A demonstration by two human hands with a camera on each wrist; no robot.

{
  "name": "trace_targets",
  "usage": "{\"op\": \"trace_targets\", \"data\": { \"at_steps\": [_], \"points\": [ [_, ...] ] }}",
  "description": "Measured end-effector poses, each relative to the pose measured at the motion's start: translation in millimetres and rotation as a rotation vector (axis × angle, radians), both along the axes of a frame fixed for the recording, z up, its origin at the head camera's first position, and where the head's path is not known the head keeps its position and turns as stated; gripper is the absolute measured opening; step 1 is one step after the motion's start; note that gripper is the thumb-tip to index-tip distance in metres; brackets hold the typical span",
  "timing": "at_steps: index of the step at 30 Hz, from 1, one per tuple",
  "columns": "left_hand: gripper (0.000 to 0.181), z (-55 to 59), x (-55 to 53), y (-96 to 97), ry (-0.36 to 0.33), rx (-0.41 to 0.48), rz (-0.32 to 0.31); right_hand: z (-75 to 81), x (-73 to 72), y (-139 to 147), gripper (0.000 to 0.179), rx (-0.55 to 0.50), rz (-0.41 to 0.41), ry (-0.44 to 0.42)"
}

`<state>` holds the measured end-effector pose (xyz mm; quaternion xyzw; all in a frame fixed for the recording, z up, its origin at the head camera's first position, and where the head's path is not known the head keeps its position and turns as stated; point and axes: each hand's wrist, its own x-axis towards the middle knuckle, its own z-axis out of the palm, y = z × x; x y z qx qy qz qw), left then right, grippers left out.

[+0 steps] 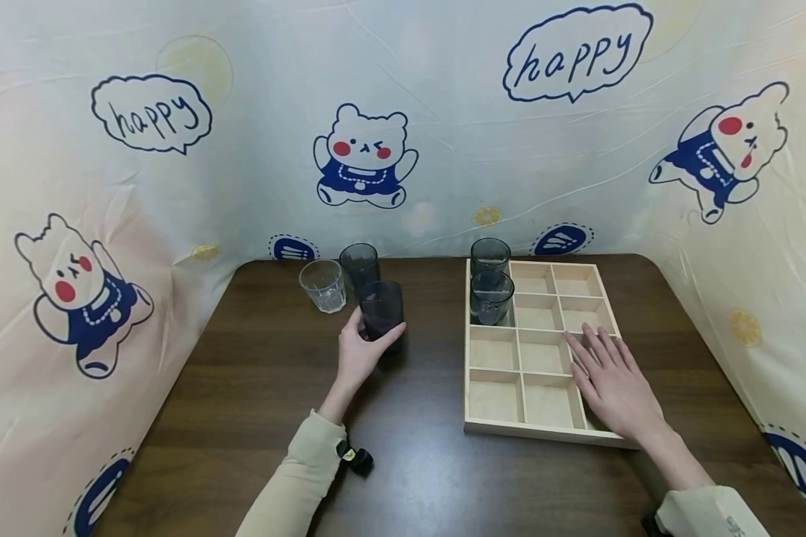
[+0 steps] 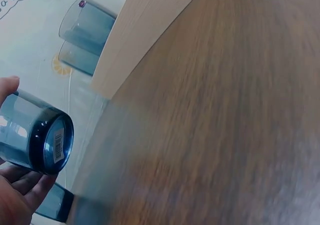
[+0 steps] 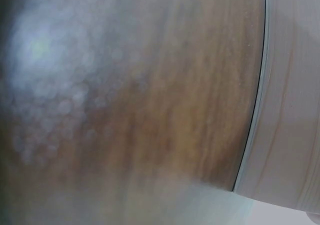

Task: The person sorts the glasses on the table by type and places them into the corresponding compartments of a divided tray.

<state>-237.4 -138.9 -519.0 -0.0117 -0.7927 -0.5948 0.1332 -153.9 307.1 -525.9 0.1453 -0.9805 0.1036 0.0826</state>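
My left hand (image 1: pixel 361 350) grips a dark blue-grey glass (image 1: pixel 381 309) around its side. In the left wrist view this glass (image 2: pixel 37 135) is held off the table, its base with a barcode sticker facing the camera. Just behind it stand another dark glass (image 1: pixel 359 262) and a clear glass (image 1: pixel 323 286). My right hand (image 1: pixel 618 388) lies with straight fingers on the right side of a wooden compartment box (image 1: pixel 466 388). Two tinted glasses, one at the back (image 1: pixel 489 253) and one in front of it (image 1: pixel 492 298), stand in the box's left column.
The brown table (image 1: pixel 255 418) carries everything. A printed cloth (image 1: pixel 443 149) with bears hangs behind the table and along both sides. Wooden dividers split the box into several compartments, and its pale side wall (image 3: pixel 290 100) fills the right of the right wrist view.
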Motion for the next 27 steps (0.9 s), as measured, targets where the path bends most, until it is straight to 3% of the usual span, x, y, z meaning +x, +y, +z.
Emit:
{"op": "trace_targets", "data": {
  "at_steps": [11,27],
  "points": [
    [0.072,8.1,5.9,18.9,-0.017,0.018,-0.056,0.3,-0.1,1,0.061,-0.002,-0.004,-0.013],
    [0.069,18.7,12.9,62.6,0.016,-0.006,-0.181,1.9,1.0,-1,0.06,-0.01,-0.003,-0.012]
  ]
}}
